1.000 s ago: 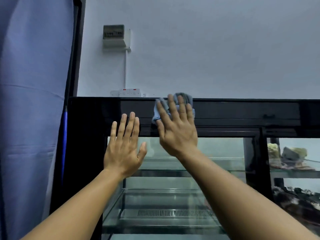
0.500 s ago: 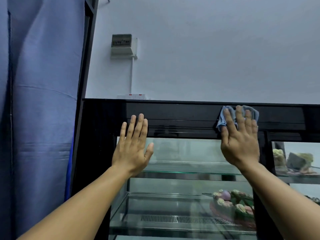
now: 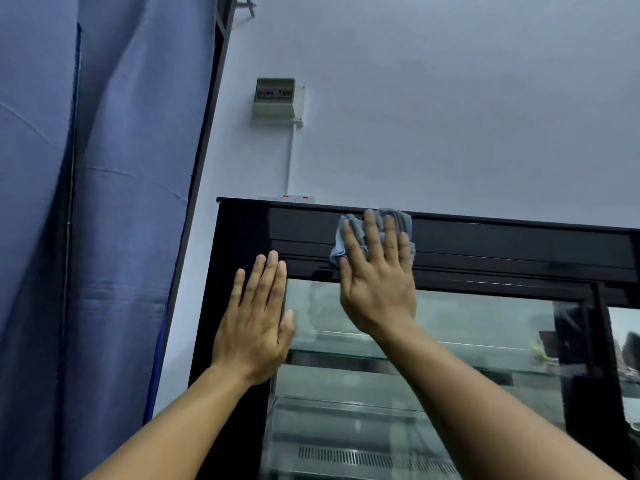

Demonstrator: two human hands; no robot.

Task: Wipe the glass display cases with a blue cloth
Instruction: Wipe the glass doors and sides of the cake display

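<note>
Wiping step in hand: I press the cloth (image 3: 374, 233) flat under my right hand (image 3: 377, 289), fingers spread and extended, palm pinning it rather than clutching it, against the black top band of the case (image 3: 519, 244), just above the glass (image 3: 467, 323). My left hand (image 3: 254, 327) lies open and empty, braced on the frame's left upright. The cloth is blue-grey, bunched, its folds showing past my fingertips. Next, I judge, comes a sideways stroke along the band, then down onto the glass, with steady pressure.
</note>
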